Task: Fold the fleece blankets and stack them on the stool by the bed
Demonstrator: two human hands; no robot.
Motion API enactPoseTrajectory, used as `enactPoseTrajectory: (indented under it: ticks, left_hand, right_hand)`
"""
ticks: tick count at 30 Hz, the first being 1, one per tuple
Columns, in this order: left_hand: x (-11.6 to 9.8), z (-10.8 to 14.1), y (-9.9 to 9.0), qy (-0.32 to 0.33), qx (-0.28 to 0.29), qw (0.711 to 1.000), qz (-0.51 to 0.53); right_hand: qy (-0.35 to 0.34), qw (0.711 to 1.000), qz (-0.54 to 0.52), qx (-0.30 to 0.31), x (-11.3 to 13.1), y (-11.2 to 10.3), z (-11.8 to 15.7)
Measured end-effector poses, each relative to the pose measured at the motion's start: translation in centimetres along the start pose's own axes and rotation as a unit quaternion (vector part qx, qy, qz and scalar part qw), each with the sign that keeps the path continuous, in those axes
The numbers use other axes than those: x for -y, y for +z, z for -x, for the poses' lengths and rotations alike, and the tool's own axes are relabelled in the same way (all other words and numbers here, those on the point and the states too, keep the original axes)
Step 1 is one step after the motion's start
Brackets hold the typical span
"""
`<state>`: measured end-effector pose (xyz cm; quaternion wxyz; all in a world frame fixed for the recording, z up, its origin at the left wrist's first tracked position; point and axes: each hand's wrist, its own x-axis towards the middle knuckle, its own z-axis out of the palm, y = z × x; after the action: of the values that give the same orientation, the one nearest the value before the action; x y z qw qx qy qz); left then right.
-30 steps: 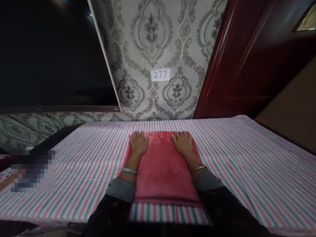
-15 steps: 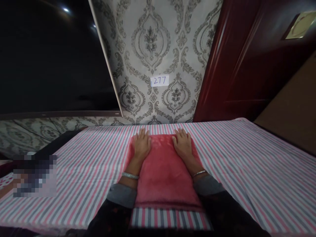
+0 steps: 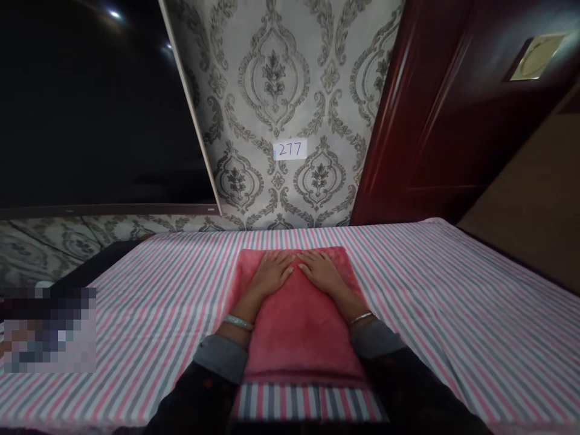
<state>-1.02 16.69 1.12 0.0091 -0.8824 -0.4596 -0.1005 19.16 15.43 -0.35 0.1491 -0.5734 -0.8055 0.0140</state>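
A red plush cloth (image 3: 303, 338), which looks folded into a rectangle, lies flat on the striped tablecloth (image 3: 154, 326) before me. My left hand (image 3: 272, 273) rests palm down on its far left part, fingers stretched out. On the far right part lies my right hand (image 3: 321, 272), also flat with the fingers extended. The fingertips of both hands come close together near the middle of the cloth's far edge. Neither hand grips anything. The cloth's near edge shows a darker fold line.
Behind the table stands a patterned wall with a paper label (image 3: 290, 149) reading 277. A large black screen (image 3: 99, 109) is at the left, a dark red door (image 3: 421, 121) at the right. A pixelated patch covers something at the table's left side.
Both hands have slid inward from the cloth's far corners toward its middle, and slightly nearer to me. The cloth's far corners now show uncovered. The view has shifted slightly.
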Motion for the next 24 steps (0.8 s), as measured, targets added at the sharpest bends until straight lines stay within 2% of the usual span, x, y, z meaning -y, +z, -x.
enactPoseTrajectory:
  ticks: [4, 7, 12, 15, 18, 20, 21, 24]
  left_hand:
    - [-0.1, 0.3, -0.6, -0.108, -0.039, 0.992, -0.045]
    - [0.5, 0.6, -0.9, -0.190, -0.026, 0.980, -0.061]
    - [2.6, 2.5, -1.4, -0.247, 0.009, 0.967, -0.066]
    - [3.9, 4.3, -2.1, -0.283, 0.027, 0.957, -0.061]
    - [3.9, 5.5, -3.5, -0.322, 0.024, 0.943, -0.074]
    - [2.7, 5.7, -4.5, -0.320, 0.000, 0.944, -0.084]
    - [1.6, 5.6, -4.8, -0.298, -0.012, 0.951, -0.082]
    - [-2.6, 5.5, -4.6, -0.159, -0.026, 0.986, -0.051]
  right_hand:
    - [0.010, 1.000, 0.019, -0.018, 0.3, -0.6, 0.2]
    - [0.050, 0.997, 0.045, -0.027, 0.2, -1.3, 0.8]
    - [0.120, 0.989, 0.087, -0.016, -1.2, -2.1, 2.7]
    - [0.154, 0.984, 0.086, 0.016, -2.2, -2.7, 4.2]
    - [0.185, 0.978, 0.083, 0.047, -2.1, -4.2, 5.3]
    - [0.188, 0.978, 0.081, 0.029, -0.9, -5.2, 5.6]
    - [0.178, 0.981, 0.078, 0.011, -0.1, -5.6, 5.8]
    - [0.119, 0.990, 0.063, -0.029, 3.0, -5.4, 6.4]
